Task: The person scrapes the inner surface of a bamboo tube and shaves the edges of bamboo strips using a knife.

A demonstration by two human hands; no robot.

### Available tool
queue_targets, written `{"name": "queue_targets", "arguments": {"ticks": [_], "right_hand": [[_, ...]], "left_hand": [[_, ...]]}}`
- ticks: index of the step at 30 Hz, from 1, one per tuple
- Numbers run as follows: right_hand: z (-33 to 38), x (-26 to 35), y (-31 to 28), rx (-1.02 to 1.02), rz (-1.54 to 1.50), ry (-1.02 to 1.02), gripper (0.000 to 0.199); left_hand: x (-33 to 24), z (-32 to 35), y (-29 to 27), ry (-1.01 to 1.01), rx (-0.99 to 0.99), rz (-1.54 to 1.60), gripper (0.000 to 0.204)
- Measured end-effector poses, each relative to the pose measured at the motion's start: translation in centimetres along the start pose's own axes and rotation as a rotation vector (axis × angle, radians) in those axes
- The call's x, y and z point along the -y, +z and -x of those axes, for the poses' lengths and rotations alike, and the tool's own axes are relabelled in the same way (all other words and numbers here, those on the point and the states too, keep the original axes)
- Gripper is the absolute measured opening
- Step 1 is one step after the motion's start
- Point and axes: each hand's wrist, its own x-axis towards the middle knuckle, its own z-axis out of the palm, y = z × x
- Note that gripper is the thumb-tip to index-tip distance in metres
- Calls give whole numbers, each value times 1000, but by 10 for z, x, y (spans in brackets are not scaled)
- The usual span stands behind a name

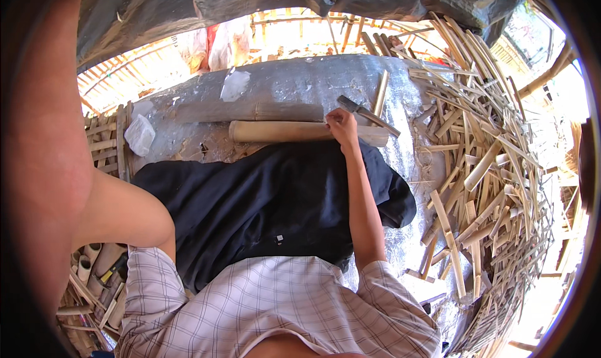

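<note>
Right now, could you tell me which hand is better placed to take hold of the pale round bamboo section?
The right hand: it already rests on the pale round bamboo section, beside the dark-bladed knife. The left arm is raised away at the picture's left edge, its hand out of view.

Right arm's stretched out nearly straight from the sleeve at about 5 o'clock up toward 12; forearm bare, wrist bent a bit; right hand sits just above centre, knuckles up, fingers curled down and closed around something. Left arm comes in from 9 o'clock, bare, lifted really close to the camera, elbow bent around 8 o'clock; the left hand itself is out of the picture.
</note>
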Motion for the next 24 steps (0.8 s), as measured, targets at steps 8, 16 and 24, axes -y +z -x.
{"name": "queue_targets", "arguments": {"ticks": [8, 16, 24], "right_hand": [[1, 2, 1, 6, -45, 10, 12], [1, -1, 2, 14, -71, -21, 12], [1, 2, 0, 55, -19, 28, 9]], "left_hand": [[7, -4, -1, 9, -19, 31, 69], [8, -6, 0, 4, -31, 43, 70], [16, -3, 2, -42, -68, 70, 71]]}}
